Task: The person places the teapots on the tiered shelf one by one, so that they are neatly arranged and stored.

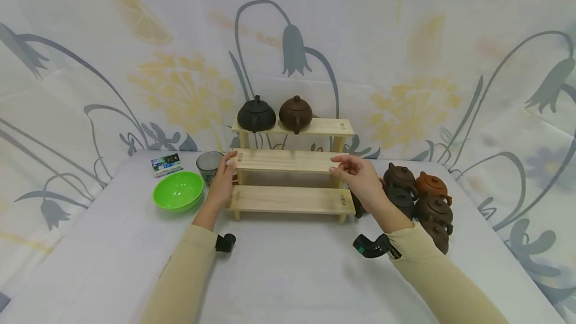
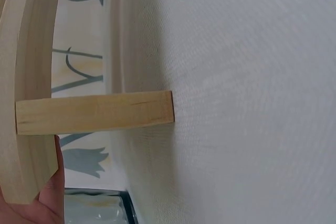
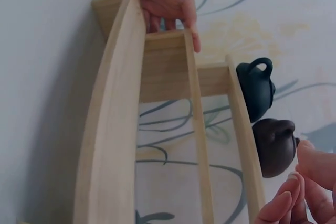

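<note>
Three pale, grained wooden shelves

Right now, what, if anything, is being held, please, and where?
The left hand grips the wooden stand's middle shelf by its left end; the right hand holds nothing.

Rack: bare wood, smooth, matt; shows grain. Teapots: matt, look like fired clay. Bowl: smooth plastic, glossy. Cup: see-through, looks like glass. Table cover: matt, finely textured. Backdrop: printed cloth, matt. Sleeves: cloth.
</note>
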Motion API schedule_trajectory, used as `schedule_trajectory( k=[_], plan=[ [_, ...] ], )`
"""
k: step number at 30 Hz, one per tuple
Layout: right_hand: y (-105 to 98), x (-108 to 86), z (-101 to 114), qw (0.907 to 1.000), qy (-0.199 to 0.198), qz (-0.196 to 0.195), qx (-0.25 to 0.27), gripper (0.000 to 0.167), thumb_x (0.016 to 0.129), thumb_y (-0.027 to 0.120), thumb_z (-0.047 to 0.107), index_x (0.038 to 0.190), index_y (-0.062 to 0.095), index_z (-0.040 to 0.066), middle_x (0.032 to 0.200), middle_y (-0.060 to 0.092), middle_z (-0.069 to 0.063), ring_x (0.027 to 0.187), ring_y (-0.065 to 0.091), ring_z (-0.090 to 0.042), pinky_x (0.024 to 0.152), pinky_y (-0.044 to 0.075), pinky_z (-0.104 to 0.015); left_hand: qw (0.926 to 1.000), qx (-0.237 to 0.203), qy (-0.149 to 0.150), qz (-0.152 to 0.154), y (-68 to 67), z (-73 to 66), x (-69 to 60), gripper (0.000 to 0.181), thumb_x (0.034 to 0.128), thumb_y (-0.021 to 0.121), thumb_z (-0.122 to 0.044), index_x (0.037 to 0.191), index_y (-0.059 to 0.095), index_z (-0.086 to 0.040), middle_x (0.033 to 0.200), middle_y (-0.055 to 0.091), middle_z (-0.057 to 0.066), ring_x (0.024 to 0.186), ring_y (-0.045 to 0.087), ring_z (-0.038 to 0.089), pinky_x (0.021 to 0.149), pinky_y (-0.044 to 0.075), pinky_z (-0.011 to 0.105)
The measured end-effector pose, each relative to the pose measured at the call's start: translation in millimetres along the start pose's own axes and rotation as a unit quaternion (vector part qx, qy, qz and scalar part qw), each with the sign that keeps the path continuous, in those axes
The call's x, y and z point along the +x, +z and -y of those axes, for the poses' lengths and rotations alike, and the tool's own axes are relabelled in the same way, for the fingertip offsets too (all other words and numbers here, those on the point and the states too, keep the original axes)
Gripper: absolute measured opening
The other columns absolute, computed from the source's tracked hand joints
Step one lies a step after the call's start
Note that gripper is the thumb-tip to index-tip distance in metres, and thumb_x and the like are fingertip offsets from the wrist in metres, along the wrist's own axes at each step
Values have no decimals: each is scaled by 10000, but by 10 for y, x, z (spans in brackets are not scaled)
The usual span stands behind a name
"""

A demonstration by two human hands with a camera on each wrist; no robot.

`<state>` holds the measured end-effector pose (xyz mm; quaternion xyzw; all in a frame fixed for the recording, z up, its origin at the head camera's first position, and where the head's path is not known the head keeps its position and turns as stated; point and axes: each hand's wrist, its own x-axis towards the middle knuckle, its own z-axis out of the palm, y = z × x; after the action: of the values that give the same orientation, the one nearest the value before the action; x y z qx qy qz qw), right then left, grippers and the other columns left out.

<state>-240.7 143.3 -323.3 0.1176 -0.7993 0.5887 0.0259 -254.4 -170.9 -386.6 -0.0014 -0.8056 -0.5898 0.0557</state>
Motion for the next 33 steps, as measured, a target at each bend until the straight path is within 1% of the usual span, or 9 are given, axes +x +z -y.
schedule_trajectory(
  k=[2,7,9,12,17,24,28,33],
  plan=[
    [-32,-45,-33,10000,1,-37,-84,357,886,651,127,1175,568,-66,845,497,-51,687,428,-113,557,357,-204,10000,-35,11,8,5,-5,4,449,1028,217,-393,1451,230,-242,1465,279,174,1228,406,399,1002,324,511],
    [-105,-156,-131,9996,114,-163,-207,342,883,655,130,1168,584,-45,882,498,-60,726,455,-128,605,413,-228,9999,-140,14,15,18,3,3,436,1031,216,-377,1446,234,-244,1471,268,162,1237,396,390,1003,325,506],
    [-131,-198,-171,9993,184,-222,-220,330,881,658,134,1156,591,-37,888,491,-65,755,465,-134,645,438,-235,9999,-154,11,20,21,7,3,436,1031,215,-377,1445,235,-241,1476,257,159,1239,393,389,1004,325,505],
    [-165,-263,-228,9987,353,-305,-213,331,879,664,155,1144,590,-30,886,483,-64,775,457,-136,658,441,-234,9998,-181,3,23,24,5,4,437,1031,214,-375,1446,236,-237,1479,248,158,1234,398,389,1000,335,498],
    [-222,-371,-324,9975,530,-403,-252,346,880,664,162,1155,581,-31,896,481,-62,793,453,-140,662,433,-221,10000,-85,-3,-13,20,-11,-3,435,1031,212,-373,1446,236,-244,1479,256,159,1234,399,391,999,333,503],
    [-290,-491,-443,9958,733,-431,-341,370,887,655,172,1179,566,-37,925,477,-55,822,447,-140,658,431,-204,10000,-35,37,-10,13,-17,-2,437,1031,213,-372,1446,237,-236,1475,267,162,1233,404,397,1007,322,509],
    [-313,-535,-520,9941,881,-480,-417,383,886,657,178,1185,564,-43,908,486,-55,803,448,-139,645,435,-215,10000,-23,-2,-15,14,-7,1,436,1028,211,-390,1443,240,-259,1480,259,147,1240,396,384,1004,323,509],
    [-328,-592,-639,9917,1104,-536,-382,366,883,660,155,1176,569,-45,880,486,-54,759,451,-128,625,434,-236,10000,-15,11,-7,19,3,2,435,1028,212,-394,1440,240,-257,1487,246,137,1256,376,377,1014,304,516]
  ],
)
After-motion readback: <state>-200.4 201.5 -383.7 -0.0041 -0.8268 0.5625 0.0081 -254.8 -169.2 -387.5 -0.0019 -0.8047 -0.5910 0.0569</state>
